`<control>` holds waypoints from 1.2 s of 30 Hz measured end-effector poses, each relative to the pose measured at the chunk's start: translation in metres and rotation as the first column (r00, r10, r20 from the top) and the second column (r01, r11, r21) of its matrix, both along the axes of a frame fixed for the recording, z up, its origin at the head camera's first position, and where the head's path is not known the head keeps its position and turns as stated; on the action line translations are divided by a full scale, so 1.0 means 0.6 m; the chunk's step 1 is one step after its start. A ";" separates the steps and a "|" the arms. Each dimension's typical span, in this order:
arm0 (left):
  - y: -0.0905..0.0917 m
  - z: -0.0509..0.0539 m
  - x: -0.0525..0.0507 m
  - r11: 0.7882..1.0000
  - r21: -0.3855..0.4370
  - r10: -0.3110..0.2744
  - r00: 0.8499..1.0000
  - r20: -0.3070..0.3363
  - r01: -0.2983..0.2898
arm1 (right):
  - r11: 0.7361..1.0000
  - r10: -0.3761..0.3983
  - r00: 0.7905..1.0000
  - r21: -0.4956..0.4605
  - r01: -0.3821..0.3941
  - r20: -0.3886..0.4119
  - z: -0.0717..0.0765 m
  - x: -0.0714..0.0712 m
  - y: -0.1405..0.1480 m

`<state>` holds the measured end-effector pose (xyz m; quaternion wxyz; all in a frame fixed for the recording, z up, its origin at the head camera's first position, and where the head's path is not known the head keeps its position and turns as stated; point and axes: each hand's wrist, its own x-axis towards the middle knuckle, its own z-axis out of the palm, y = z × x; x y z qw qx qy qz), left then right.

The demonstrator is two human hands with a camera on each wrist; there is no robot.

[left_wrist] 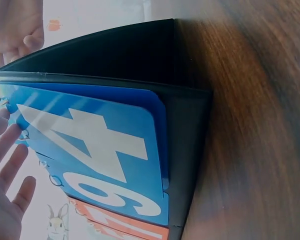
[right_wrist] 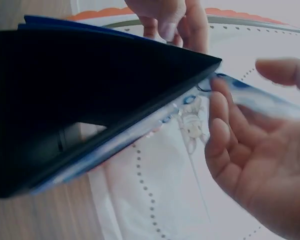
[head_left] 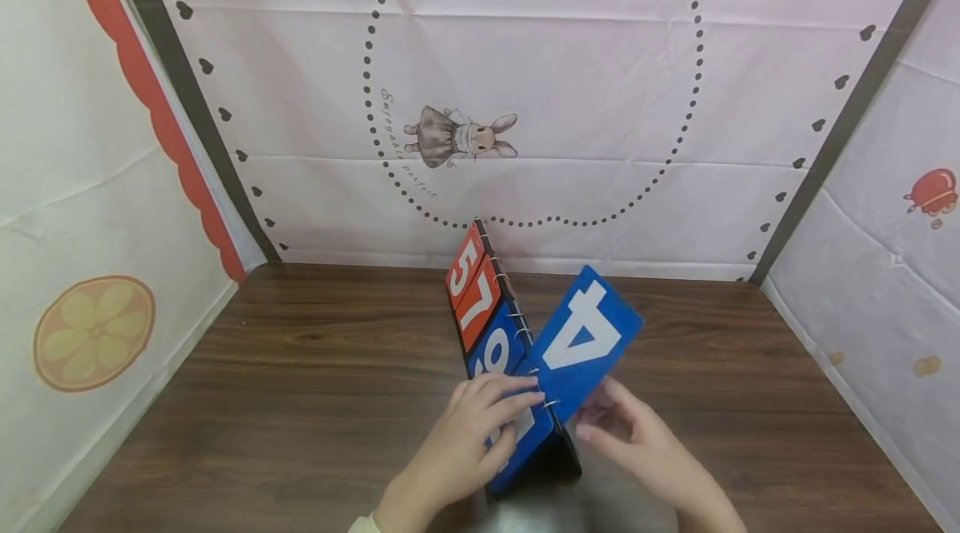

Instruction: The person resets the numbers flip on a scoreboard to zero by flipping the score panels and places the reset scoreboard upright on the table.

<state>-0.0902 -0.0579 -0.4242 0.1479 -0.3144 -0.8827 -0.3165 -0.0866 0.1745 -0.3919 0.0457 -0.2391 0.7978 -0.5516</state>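
Note:
A tent-shaped flip scoreboard [head_left: 553, 456] with a black stand holds red and blue number cards on metal rings. One blue card with a white 4 [head_left: 588, 333] is raised off its near end, tilting to the right. My left hand [head_left: 476, 431] rests on the near blue card, fingers spread by the rings; in the left wrist view that lower card [left_wrist: 115, 117] also shows a 4. Behind the raised card is my right hand [head_left: 645, 445]. In the right wrist view, its loosely bent fingers [right_wrist: 221, 112] touch the card near a ring, thumb apart.
The scoreboard stands on a dark wood table [head_left: 337, 366]. Red cards [head_left: 472, 283] with 5 and 7 are at its far end, and a blue card [head_left: 497, 350] with a round numeral is in the middle. White printed cloth [head_left: 570, 100] encloses the back and sides.

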 end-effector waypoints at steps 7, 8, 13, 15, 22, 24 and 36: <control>-0.003 0.001 -0.001 1.000 0.011 -0.006 1.000 -0.009 0.007 | 0.983 -0.181 0.966 0.028 0.179 0.185 -0.001 -0.002 -0.025; -0.003 0.001 -0.001 1.000 0.007 -0.008 1.000 -0.008 0.009 | 0.984 -0.176 0.966 0.021 0.175 0.187 -0.001 -0.001 -0.027; -0.004 0.003 -0.003 0.999 -0.034 -0.014 0.999 -0.030 0.013 | 0.972 -0.231 0.959 -0.002 0.234 0.165 -0.002 0.003 -0.038; -0.004 0.003 -0.004 0.999 -0.049 -0.011 0.999 -0.047 0.009 | 0.960 -0.277 0.954 0.000 0.278 0.114 -0.002 0.005 -0.043; -0.005 0.004 -0.006 0.996 -0.088 -0.010 0.995 -0.097 0.002 | 0.940 -0.341 0.918 -0.044 0.339 -0.202 -0.005 0.007 -0.053; -0.003 0.004 -0.006 0.996 -0.093 -0.008 0.994 -0.107 -0.002 | 0.952 -0.304 0.908 -0.071 0.297 -0.287 -0.006 0.005 -0.053; -0.021 0.019 -0.001 0.752 0.647 -0.046 0.970 0.238 -0.123 | 0.977 -0.196 0.893 -0.001 0.214 -0.404 -0.009 0.007 -0.055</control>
